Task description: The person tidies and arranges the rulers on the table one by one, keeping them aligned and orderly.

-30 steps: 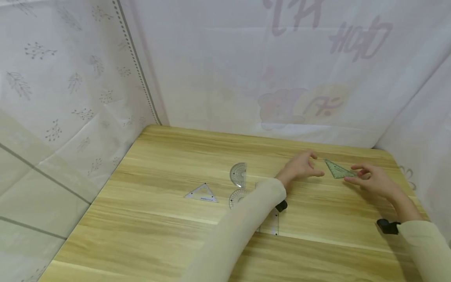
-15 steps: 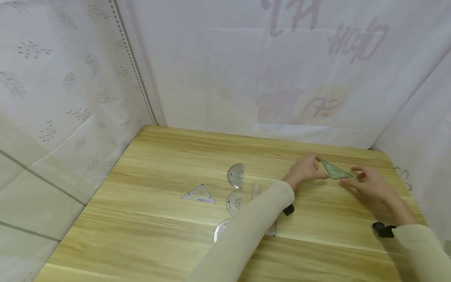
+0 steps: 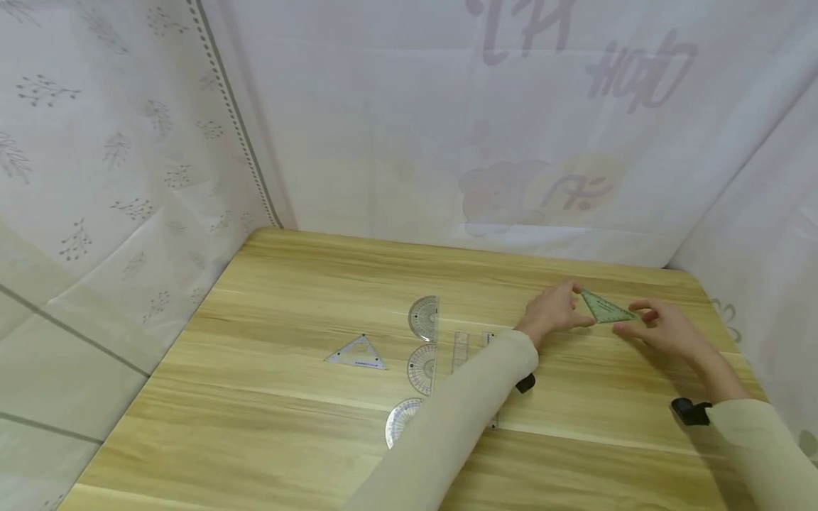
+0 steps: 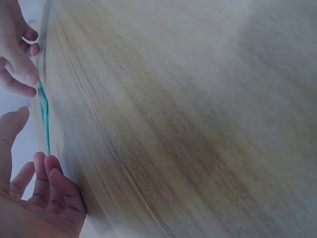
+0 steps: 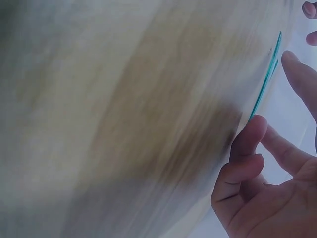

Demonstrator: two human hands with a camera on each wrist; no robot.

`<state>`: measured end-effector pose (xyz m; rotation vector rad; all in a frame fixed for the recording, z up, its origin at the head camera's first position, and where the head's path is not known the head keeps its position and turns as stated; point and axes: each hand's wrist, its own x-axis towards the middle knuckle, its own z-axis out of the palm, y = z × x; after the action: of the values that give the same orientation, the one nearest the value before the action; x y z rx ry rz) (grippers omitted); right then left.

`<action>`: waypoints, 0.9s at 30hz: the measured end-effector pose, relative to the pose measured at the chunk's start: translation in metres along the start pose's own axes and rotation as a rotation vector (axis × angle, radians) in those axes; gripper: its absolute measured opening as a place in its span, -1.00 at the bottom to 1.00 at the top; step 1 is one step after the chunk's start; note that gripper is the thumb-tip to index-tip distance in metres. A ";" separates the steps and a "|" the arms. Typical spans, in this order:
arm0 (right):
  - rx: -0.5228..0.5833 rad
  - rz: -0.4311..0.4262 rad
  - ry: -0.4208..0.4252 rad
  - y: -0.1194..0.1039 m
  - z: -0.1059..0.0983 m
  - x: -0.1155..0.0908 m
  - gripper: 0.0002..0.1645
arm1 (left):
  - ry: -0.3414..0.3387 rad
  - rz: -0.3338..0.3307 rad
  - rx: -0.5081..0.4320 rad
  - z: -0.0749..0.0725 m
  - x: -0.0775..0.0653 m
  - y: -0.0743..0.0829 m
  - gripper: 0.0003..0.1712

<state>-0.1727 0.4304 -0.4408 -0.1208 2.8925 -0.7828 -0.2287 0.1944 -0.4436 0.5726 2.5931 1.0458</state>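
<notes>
A green set square (image 3: 605, 308) is between the two hands near the right rear of the table. The left hand (image 3: 554, 308) has its index finger and thumb at the set square's left edge. From the other side, the right hand (image 3: 664, 329) pinches its right corner with curled fingers and thumb. The left wrist view shows the set square (image 4: 45, 116) nearly edge-on, a left fingertip touching its lower end. In the right wrist view the set square (image 5: 267, 74) slants up from the right hand's fingertip. Whether it touches the table is hard to tell.
On the wooden table (image 3: 287, 305) lie a clear set square (image 3: 357, 363) and three protractors in a column, the rearmost protractor (image 3: 424, 318) whole in view. A clear ruler (image 3: 460, 348) and further clear pieces are partly hidden by the left sleeve (image 3: 447, 419). Patterned cloth hangs around.
The left hand has moved right from beside the set square to its left edge. The right hand has kept its grip. The head view has shifted slightly, uncovering more of the protractors.
</notes>
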 end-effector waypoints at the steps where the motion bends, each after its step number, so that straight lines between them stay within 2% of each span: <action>1: 0.000 -0.003 0.001 0.000 0.000 0.001 -0.14 | -0.003 -0.003 0.006 0.000 0.000 0.000 -0.31; 11: -0.007 -0.046 0.029 0.001 0.001 0.010 -0.26 | -0.013 -0.022 0.044 0.000 0.001 -0.004 -0.31; 21: -0.004 -0.014 0.016 0.003 0.000 0.011 -0.24 | 0.013 -0.060 0.167 0.008 0.008 -0.001 -0.33; 27: -0.004 -0.012 0.028 0.007 0.000 0.009 -0.29 | 0.033 -0.047 0.181 0.011 0.005 0.001 -0.35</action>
<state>-0.1820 0.4355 -0.4460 -0.1289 2.9222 -0.7866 -0.2283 0.2034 -0.4512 0.5372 2.7339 0.8184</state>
